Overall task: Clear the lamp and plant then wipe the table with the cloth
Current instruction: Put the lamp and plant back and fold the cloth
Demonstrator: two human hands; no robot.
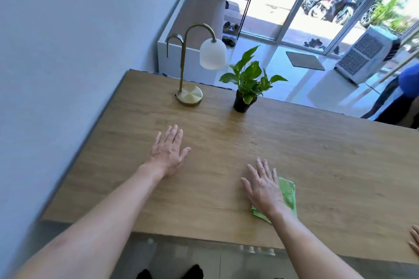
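Observation:
A brass lamp [189, 95] with a white glass shade stands near the far edge of the wooden table [317, 154]. To its right a small green plant [247, 81] grows in a black pot. My left hand [169, 150] lies flat on the table with straight fingers, well short of the lamp. My right hand [264, 187] lies flat with spread fingers on the left part of a folded green cloth [289, 195] near the front edge.
A white wall runs along the table's left side. Beyond the far edge are a white cabinet [181, 36], a shoe rack, a floor mat and an air cooler [367, 56]. Another person's fingers [415, 241] show at the right edge, and someone in blue [408, 84] stands at the far right.

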